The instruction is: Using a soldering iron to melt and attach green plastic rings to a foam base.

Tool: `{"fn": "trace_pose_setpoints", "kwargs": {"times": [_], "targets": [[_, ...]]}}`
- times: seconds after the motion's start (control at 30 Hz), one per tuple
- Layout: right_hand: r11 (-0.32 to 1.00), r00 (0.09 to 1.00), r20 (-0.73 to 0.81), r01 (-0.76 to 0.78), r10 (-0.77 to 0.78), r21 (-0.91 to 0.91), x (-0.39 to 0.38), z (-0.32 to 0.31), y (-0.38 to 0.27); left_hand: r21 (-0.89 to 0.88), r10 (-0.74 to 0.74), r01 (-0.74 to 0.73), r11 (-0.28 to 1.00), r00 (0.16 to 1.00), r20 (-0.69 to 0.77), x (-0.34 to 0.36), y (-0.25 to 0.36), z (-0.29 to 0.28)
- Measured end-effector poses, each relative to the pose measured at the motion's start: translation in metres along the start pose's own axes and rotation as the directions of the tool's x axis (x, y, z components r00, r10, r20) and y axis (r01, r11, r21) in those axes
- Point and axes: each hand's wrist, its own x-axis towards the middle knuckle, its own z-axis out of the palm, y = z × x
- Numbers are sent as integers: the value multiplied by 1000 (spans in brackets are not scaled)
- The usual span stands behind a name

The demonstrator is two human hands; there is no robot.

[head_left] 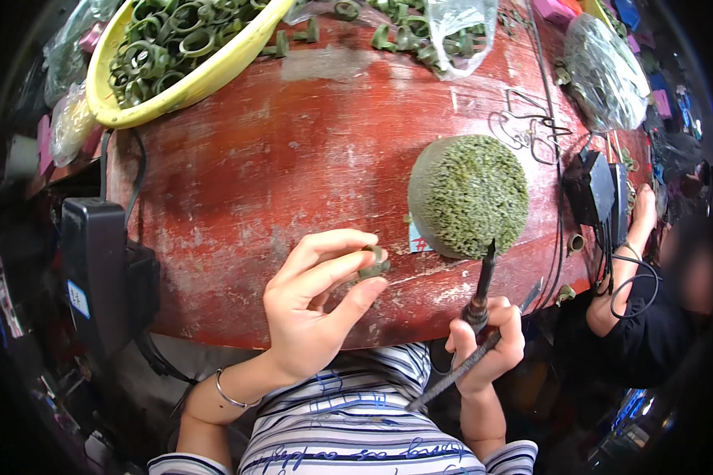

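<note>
My left hand [309, 293] holds a small green ring [374, 263] between the thumb and fingertips, above the table's near edge. My right hand [489, 348] grips a soldering iron [483, 291] with a dark tip and a cord running down toward my lap. The tip points up and meets, or overlaps in view, the near edge of a round, drum-shaped green block [479, 194]. Its top is rough, like many packed crumbs, and its side is smoother. A bit of light blue card [418, 240] shows under its left edge.
A yellow basin [139, 113] full of green rings stands at the far left. More rings [408, 36] lie beside a clear plastic bag [463, 32]. Black adapters [590, 186] and cables sit at the right, near another person's arm [638, 233]. A black box [95, 269] flanks the left edge.
</note>
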Motion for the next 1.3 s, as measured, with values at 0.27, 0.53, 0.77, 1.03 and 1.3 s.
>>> {"fn": "trace_pose_setpoints", "kwargs": {"times": [0.27,0.53,0.77,1.03,1.3], "targets": [[986,966,210,162,-153,-26,-7,16,-10,-48,-66,59,997,985,-162,1,-1,6],[984,965,212,169,-154,-53,-4,20,-16,58,4,3,998,993,-118,-1,-5,-1],[985,968,209,159,-142,-71,-5,20,-16,139,99,-88,986,992,-74,-1,-9,-2],[983,966,214,167,-147,-77,-4,20,-14,134,82,-69,989,993,-91,-2,-8,-1],[983,964,218,169,-149,-76,-4,20,-15,153,112,-97,984,989,-94,-1,-8,-2]]}}
